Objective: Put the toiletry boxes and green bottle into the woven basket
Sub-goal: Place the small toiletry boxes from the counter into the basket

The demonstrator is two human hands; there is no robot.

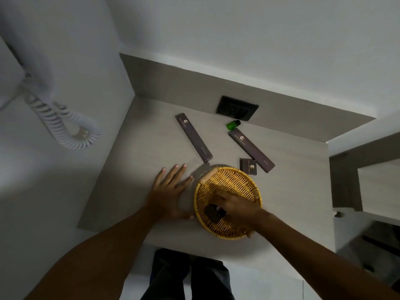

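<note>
The round woven basket point(229, 180) sits near the counter's front edge. Inside it lies a small dark toiletry box point(214, 212), and my right hand point(237, 205) reaches into the basket with thumb and fingers on that box. My left hand point(167, 192) rests flat on the counter just left of the basket, fingers spread, holding nothing. Behind the basket lie two long dark boxes, one at the left point(193, 137) and one at the right point(252, 150). Another small dark box point(248, 166) touches the basket's far rim. The green bottle point(233, 124) lies on its side near the back wall.
A black wall socket point(237, 108) sits on the low grey backsplash behind the bottle. A white coiled phone cord point(65, 124) hangs on the left wall. The grey counter point(151, 148) ends at a front edge by my legs; a mirror or ledge stands at the right.
</note>
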